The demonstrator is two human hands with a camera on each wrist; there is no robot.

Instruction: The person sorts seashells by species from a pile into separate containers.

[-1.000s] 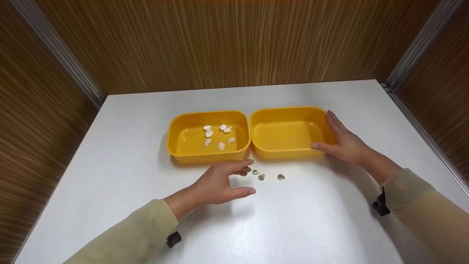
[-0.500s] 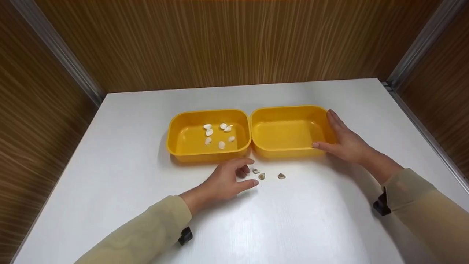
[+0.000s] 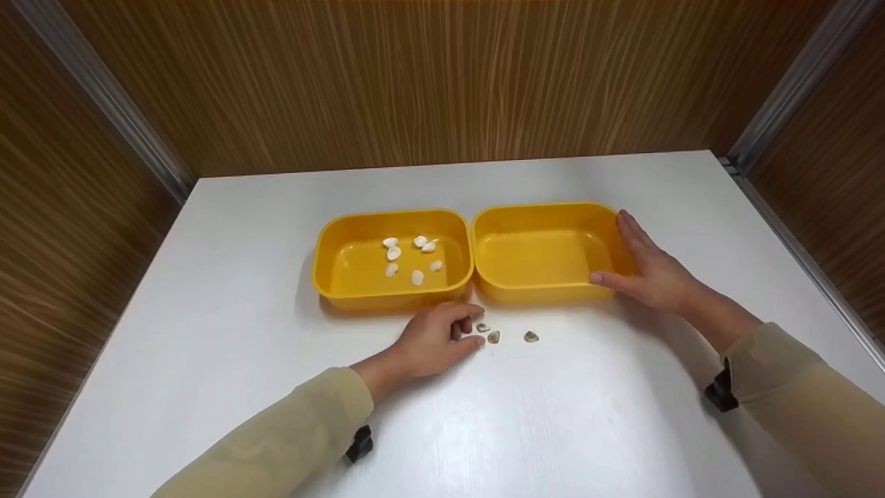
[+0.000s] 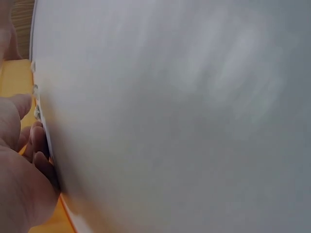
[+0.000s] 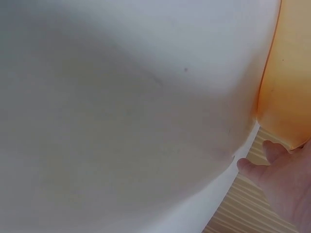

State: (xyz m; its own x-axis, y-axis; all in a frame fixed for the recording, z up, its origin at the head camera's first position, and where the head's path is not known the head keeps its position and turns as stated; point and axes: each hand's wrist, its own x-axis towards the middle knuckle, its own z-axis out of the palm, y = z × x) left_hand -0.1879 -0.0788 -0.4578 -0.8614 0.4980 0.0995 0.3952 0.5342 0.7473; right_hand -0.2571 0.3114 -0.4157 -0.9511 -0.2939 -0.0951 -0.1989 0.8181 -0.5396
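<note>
In the head view my left hand [image 3: 430, 340] lies low over the white table, thumb and index finger apart beside the small brownish shells. Nearest to it are one shell [image 3: 483, 327] and a second shell [image 3: 494, 337]; a third shell [image 3: 531, 337] lies farther right. Nothing shows between thumb and index finger; the other fingers curl loosely inward. My right hand [image 3: 657, 280] rests against the right end of the right yellow box [image 3: 546, 286], fingers extended along its side, thumb at the front rim. The left yellow box [image 3: 387, 301] has several white shells [image 3: 417, 277] in it.
Both boxes stand side by side, their short sides touching. The white table [image 3: 553, 429] reaches to brown wood-grain panels [image 3: 442, 83] at the back and sides. No shells show inside the right box.
My left hand has moved a little right and lower toward the shells, and its thumb and index finger have drawn closer together. My right hand stays at the box.
</note>
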